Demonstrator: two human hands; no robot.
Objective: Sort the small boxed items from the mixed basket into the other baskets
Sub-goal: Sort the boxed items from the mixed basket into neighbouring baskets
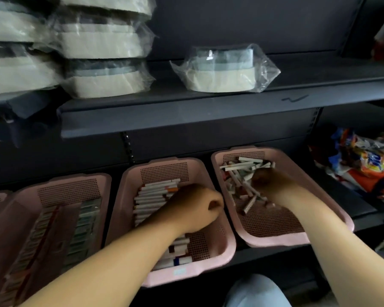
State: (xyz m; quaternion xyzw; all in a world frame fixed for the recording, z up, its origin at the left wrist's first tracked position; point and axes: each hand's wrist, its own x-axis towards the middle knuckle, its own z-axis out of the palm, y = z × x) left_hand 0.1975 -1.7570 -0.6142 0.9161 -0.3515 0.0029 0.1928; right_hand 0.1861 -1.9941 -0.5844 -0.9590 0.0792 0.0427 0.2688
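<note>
Where stacked boxes lie crosswise, mixed jumble

I find all three baskets open from above and from the near side. The upper shelf runs above their far ends; I cannot tell how far it overhangs.

Right basket: loose boxes crowd the far half, with the right hand among them; the near half is bare mesh.

Middle basket: stacked boxes fill the left side, the left hand lies across them, and a bare strip runs along the right wall.

Left basket: packed in rows almost wall to wall.

Only narrow gaps separate the rims. Right of the right basket lies a bare strip of shelf, then snack packets.
</note>
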